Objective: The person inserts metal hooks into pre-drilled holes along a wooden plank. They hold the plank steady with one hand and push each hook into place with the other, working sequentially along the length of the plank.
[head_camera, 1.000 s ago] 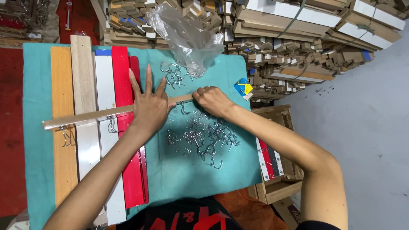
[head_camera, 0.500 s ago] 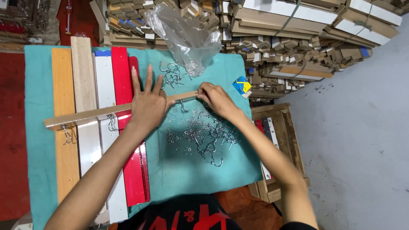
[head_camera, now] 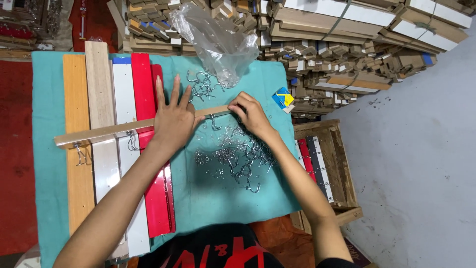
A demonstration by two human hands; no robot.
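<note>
Left hand (head_camera: 173,121) flat, fingers spread, pinning wooden strip (head_camera: 106,131); right hand (head_camera: 253,113) fingers pinch its right end near hook (head_camera: 214,122)—keep strip steady, twist hook straight.

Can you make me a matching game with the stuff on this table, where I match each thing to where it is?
Things:
1. left hand
2. right hand
3. clear plastic bag
4. pile of metal hooks

Places:
A. loose on the teal cloth, nearer the person than the strip
B. at the far edge of the table, crumpled
C. pressed flat on the middle of the long wooden strip
D. pinching the strip's right end

Pairs: 1-C, 2-D, 3-B, 4-A
</note>
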